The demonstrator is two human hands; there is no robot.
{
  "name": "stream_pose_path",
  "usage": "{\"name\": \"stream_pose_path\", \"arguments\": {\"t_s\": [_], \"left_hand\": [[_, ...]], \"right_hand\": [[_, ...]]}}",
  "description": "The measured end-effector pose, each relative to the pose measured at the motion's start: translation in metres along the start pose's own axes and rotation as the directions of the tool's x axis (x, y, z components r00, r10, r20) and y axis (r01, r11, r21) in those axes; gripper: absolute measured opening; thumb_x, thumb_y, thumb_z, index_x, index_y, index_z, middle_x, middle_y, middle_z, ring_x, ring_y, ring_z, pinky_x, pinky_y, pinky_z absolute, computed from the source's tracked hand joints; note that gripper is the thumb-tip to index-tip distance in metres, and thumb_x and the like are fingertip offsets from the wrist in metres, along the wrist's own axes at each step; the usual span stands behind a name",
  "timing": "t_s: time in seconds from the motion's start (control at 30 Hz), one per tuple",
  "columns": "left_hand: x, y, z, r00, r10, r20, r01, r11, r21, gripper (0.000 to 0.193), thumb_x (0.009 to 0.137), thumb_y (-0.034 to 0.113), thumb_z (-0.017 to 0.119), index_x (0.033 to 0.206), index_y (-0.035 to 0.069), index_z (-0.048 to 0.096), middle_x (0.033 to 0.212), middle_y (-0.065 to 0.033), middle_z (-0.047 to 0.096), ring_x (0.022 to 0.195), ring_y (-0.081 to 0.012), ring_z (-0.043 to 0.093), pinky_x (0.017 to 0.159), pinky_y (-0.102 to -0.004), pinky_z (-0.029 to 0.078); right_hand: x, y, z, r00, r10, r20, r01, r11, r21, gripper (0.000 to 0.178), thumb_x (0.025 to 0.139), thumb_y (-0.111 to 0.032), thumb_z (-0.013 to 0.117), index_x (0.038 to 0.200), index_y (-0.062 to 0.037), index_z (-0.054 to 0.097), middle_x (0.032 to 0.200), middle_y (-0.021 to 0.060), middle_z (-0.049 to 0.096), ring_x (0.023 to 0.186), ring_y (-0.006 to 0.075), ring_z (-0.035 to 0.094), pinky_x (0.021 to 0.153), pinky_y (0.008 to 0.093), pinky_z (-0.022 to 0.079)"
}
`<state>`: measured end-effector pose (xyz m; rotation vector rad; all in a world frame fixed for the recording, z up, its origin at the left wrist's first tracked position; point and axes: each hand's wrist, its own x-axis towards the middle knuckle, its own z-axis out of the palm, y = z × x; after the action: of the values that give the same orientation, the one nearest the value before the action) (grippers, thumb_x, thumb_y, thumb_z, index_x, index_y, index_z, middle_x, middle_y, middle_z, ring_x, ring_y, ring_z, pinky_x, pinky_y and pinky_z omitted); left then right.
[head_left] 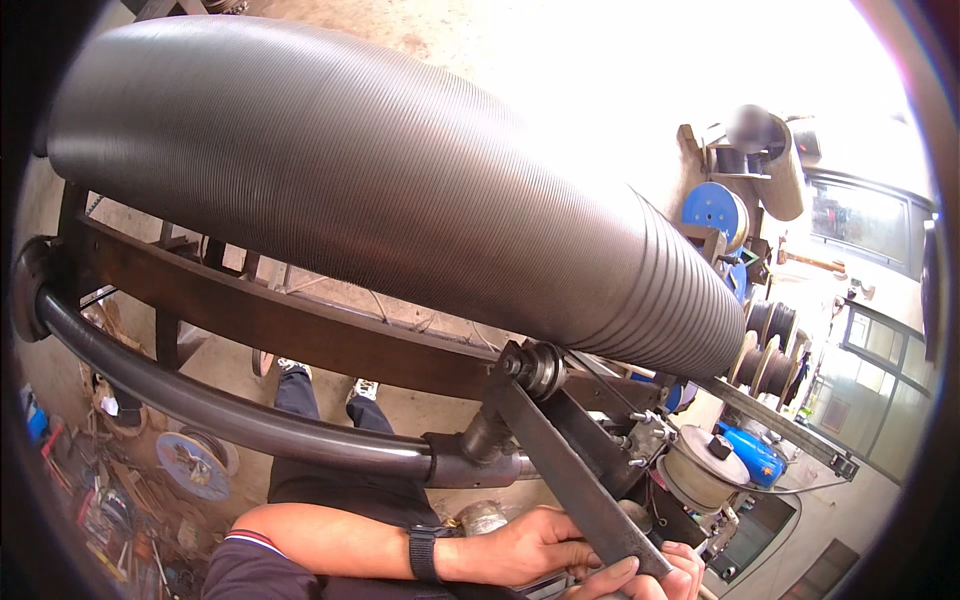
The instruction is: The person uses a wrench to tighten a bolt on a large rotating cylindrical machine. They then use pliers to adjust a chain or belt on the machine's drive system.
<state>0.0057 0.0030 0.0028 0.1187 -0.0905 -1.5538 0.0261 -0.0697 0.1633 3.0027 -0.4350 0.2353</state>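
Note:
A large dark drum [400,190], closely wound with wire or ridged all along, lies across the view; its coils are spaced wider at the right end. In front runs a thick dark pipe [240,415]. A grooved roller [541,370] sits against the drum's underside on a flat steel lever [580,475] that slopes down to my hands. My right hand [682,574] is closed around the lever's lower end, thumb on the near side. My left hand [525,548], below a black watch strap, has curled fingers beside the lever; what they hold is hidden.
A rusty steel beam [280,315] runs below the drum. At right stand a pale spool [700,465], a blue cylinder [750,455], dark wire reels [772,340] and a blue reel [712,212]. Another reel [195,465] and cluttered tools lie on the floor at lower left.

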Motion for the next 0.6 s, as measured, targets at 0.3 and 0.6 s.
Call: {"name": "stream_pose_path", "arguments": {"t_s": [0.3, 0.6], "left_hand": [[-0.004, 0.002, 0.0, 1.0, -0.004, 0.025, 0.005, 1.0, -0.031, 0.025, 0.105, 0.014, 0.064, 0.122, -0.002, 0.069, 0.109, -0.0072, 0.071, 0.092, -0.012, 0.065, 0.082, -0.029, 0.055], [-0.005, 0.009, 0.003, 1.0, -0.006, -0.005, 0.006, 0.999, -0.036, 0.024, 0.105, 0.013, 0.064, 0.123, -0.003, 0.069, 0.11, -0.0065, 0.071, 0.093, -0.0115, 0.066, 0.083, -0.028, 0.056]], "right_hand": [[0.0, -0.006, 0.007, 0.996, 0.026, -0.083, -0.026, 1.0, 0.0, 0.017, 0.083, 0.003, 0.069, 0.079, -0.0044, 0.054, 0.071, 0.014, 0.06, 0.061, 0.0304, 0.063, 0.064, 0.0448, 0.058], [0.004, -0.009, 0.007, 0.996, 0.03, -0.089, -0.031, 0.999, -0.02, 0.017, 0.083, 0.004, 0.069, 0.079, -0.0041, 0.054, 0.072, 0.0143, 0.061, 0.062, 0.0307, 0.063, 0.064, 0.0447, 0.058]]}}
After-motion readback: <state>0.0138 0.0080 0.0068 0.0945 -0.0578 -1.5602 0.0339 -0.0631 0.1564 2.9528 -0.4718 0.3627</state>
